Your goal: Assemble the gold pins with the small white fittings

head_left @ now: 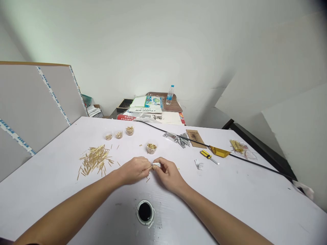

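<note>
Both hands meet over the middle of the white table. My left hand (136,169) is closed in a pinch on a thin gold pin (150,167). My right hand (169,173) is closed too, its thumb and fingers pinching a small white paper piece (156,164) at the pin's other end. A few loose gold pins (148,180) lie just under the hands. Beyond them stands a small clear cup (151,148) of gold pieces. To the left spreads a large pile of gold pins (95,158).
Three small cups (119,135) of gold parts stand at the back left. A round black-centred container (145,212) sits near me. On the right lie a yellow screwdriver (209,157), a crumpled paper (198,164), a brown card (196,138) and a long black strip (258,166).
</note>
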`<action>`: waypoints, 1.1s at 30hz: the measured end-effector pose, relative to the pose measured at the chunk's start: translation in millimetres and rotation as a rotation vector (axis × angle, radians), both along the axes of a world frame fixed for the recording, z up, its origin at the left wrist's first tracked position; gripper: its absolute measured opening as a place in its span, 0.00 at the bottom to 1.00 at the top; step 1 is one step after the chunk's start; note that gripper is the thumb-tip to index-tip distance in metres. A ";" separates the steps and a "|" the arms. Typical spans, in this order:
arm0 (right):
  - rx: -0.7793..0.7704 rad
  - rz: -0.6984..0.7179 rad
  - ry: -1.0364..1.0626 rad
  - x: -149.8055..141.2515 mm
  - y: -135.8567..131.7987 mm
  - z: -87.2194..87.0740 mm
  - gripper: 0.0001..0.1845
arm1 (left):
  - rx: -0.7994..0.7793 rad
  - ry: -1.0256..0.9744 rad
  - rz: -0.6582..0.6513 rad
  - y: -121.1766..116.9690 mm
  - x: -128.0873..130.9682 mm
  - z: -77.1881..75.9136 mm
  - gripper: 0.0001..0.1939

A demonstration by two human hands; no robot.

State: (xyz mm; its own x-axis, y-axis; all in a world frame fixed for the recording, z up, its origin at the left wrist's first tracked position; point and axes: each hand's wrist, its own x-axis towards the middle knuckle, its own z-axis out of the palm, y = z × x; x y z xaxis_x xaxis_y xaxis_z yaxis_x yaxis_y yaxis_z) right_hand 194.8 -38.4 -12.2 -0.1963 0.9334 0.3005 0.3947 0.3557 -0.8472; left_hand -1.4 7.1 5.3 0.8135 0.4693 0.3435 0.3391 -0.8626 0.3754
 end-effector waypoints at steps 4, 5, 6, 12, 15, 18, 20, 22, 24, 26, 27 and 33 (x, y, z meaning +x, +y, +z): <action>0.378 0.069 -0.084 5.8 -1.9 4.7 0.08 | -0.230 -0.085 0.027 -4.6 3.7 6.6 0.17; 0.423 0.095 -0.092 6.8 -2.0 5.5 0.08 | -0.262 -0.094 0.027 -5.5 4.3 8.0 0.18; 0.445 0.111 -0.101 7.5 -2.1 6.3 0.09 | -0.276 -0.098 0.027 -6.0 4.5 9.1 0.18; 0.214 0.018 -0.115 3.4 -1.8 7.1 0.06 | -0.031 0.015 -0.017 -2.5 -0.3 6.0 0.14; -0.054 0.021 -0.017 0.8 0.6 5.1 0.09 | 0.111 0.100 -0.039 1.1 -3.3 3.1 0.12; -0.237 0.078 0.109 0.5 4.5 3.3 0.12 | 0.165 0.150 -0.021 4.0 -4.5 1.5 0.12; -0.243 0.063 0.154 1.2 7.0 2.2 0.13 | 0.161 0.154 0.003 5.2 -4.5 0.7 0.13; -0.198 0.026 0.162 2.2 8.9 0.6 0.12 | 0.142 0.134 0.019 5.7 -4.0 0.2 0.13; -0.161 0.000 0.160 3.1 10.1 -1.6 0.13 | 0.119 0.099 0.029 5.3 -3.1 0.2 0.14; -0.146 -0.009 0.161 3.7 10.4 -3.9 0.14 | 0.102 0.060 0.040 4.1 -1.9 0.8 0.13; -0.144 -0.011 0.163 3.9 10.4 -4.9 0.14 | 0.096 0.043 0.049 3.3 -1.4 1.3 0.12; -0.069 -0.039 0.142 2.4 9.2 -7.6 0.11 | 0.042 0.002 0.093 0.6 0.4 4.0 0.14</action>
State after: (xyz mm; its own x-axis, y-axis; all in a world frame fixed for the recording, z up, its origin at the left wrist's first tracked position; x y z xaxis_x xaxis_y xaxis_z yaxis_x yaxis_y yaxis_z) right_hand 197.3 -29.2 -19.8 -0.1192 0.9588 0.2577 0.2813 0.2815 -0.9174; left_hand -1.0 7.8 9.4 0.7677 0.5278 0.3633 0.4189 -0.8425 0.3387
